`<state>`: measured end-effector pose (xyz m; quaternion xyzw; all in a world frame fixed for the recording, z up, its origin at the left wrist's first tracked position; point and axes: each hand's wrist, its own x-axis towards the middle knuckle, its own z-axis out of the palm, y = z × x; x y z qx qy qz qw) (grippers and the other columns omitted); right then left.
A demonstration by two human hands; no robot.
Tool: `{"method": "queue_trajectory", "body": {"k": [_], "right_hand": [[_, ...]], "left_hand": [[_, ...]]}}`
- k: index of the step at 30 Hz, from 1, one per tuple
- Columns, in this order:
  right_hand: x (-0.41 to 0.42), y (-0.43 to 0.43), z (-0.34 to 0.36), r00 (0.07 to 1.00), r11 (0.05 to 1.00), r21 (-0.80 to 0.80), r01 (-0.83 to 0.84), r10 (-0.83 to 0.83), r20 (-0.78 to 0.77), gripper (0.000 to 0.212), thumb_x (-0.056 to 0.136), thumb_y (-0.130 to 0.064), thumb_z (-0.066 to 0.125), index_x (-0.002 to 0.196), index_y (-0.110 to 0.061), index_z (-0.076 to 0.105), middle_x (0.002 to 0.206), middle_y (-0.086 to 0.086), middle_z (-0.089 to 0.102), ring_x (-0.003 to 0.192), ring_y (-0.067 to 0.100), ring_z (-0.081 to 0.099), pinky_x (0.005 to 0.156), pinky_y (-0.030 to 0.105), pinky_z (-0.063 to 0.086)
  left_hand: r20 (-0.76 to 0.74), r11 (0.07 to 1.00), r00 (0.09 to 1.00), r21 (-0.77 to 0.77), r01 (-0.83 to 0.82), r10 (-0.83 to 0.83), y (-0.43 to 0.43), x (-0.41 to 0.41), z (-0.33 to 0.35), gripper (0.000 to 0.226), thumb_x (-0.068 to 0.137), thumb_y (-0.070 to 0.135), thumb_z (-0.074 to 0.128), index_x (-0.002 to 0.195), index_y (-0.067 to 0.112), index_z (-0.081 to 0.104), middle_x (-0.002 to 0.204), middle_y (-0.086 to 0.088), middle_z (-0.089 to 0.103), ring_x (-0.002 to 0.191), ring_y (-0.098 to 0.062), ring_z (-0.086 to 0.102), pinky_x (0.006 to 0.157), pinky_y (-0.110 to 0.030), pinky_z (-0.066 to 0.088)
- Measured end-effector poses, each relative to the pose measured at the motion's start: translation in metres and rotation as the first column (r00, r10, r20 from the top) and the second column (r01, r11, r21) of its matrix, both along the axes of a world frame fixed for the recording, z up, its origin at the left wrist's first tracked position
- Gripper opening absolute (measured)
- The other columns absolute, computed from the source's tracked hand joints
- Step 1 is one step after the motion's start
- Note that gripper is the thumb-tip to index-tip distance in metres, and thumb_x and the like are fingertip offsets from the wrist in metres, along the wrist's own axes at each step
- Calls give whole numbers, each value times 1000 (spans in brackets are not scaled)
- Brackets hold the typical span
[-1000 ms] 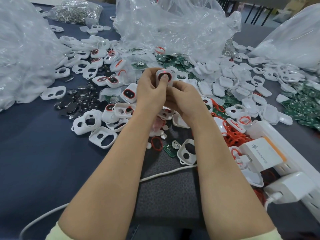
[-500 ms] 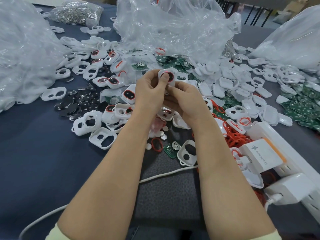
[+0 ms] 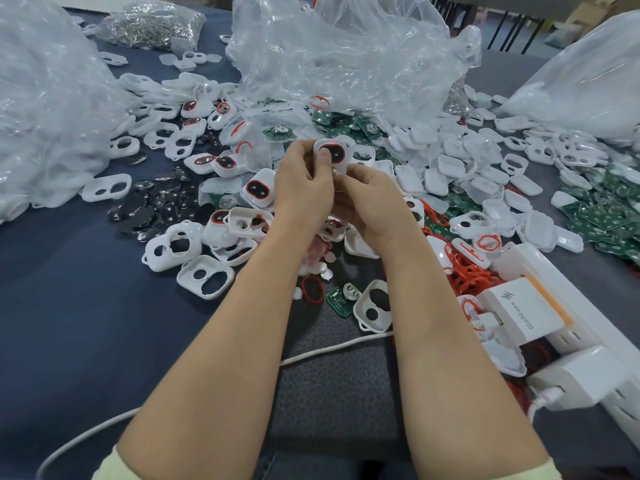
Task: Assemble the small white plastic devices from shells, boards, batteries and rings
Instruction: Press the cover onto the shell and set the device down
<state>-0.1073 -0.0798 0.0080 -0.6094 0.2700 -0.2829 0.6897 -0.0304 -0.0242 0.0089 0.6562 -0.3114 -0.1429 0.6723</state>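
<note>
My left hand point(image 3: 303, 180) and my right hand point(image 3: 372, 199) meet above the middle of the table and both hold one small white device point(image 3: 333, 154) with a dark, red-rimmed face. The left thumb presses on that face; the right fingers curl under its lower edge. Empty white shells point(image 3: 206, 276) lie at the left, dark coin batteries point(image 3: 152, 211) beyond them. Green boards point(image 3: 595, 216) are heaped at the right, red rings point(image 3: 467, 271) beside my right forearm. A red ring point(image 3: 312, 289) and one board point(image 3: 341, 297) lie between my forearms.
Large clear plastic bags point(image 3: 346, 53) stand at the back, left and right. A white power strip point(image 3: 581, 341) with chargers runs along the right front, and a white cable point(image 3: 332, 348) crosses under my forearms. Assembled devices point(image 3: 258, 192) lie left of my hands.
Both hands have lifted the device slightly and shifted their grip on it; the left thumb has slid over its face. Nothing on the table has moved.
</note>
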Motion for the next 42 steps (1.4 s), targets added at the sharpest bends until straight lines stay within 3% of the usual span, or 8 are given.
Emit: {"method": "queue_trajectory", "body": {"k": [5,9,15,19,23,27,39,42], "right_hand": [[1,-2,-1,995,994,-52,93,-95,-39,21,96,-21,56,90,-5,68,85,11,72,79,23,70,76,37,58],[3,0,0,981,973,-129,194,-195,2,17,96,-22,57,98,-6,64,84,7,68,80,21,67,79,39,57],[-2,1,4,974,943,-244,226,-220,54,7,96,-14,57,97,-11,63,94,14,66,91,26,62,93,54,50],[-2,2,4,963,915,-303,267,-268,39,7,95,-18,58,93,-15,64,90,10,68,86,20,63,90,49,53],[2,4,3,967,922,-302,242,-255,-3,13,96,-20,56,98,-12,66,99,19,69,97,36,64,89,55,51],[1,0,2,963,913,-326,245,-268,-27,16,97,-19,54,102,-9,65,101,17,69,100,34,64,91,53,50],[6,3,1,982,949,-262,177,-187,-16,16,98,-14,51,109,-7,61,103,15,68,98,29,66,90,50,53],[5,2,-1,992,977,-171,124,-120,35,18,97,-14,52,113,-8,57,106,12,68,93,20,69,79,37,58]], "left_hand": [[-31,999,998,-13,47,-47,1,-1,2,5,100,15,48,100,19,52,89,5,61,88,-11,59,82,-22,49],[-92,991,988,-69,114,-120,3,-6,6,16,102,11,44,110,8,58,103,-9,68,97,-21,66,92,-37,53],[-92,989,987,-86,121,-129,5,-8,8,21,101,10,46,112,6,63,89,5,67,77,2,63,81,-20,54],[-68,991,989,-49,125,-128,6,-9,9,23,101,10,46,114,4,64,99,-3,67,90,-8,62,87,-25,52],[-74,995,992,-27,96,-98,7,-8,10,24,102,10,44,115,4,64,105,-8,69,99,-17,64,93,-32,52],[-83,993,990,-11,116,-117,7,-9,10,24,102,10,45,113,3,64,107,-11,69,104,-24,65,96,-39,51],[-41,1000,999,11,24,-24,6,-4,5,18,100,14,48,107,11,64,101,-9,70,98,-25,66,92,-45,52],[-113,998,992,-31,47,-50,7,-4,6,17,100,17,50,105,10,65,101,-14,71,98,-31,67,91,-50,52]]}}
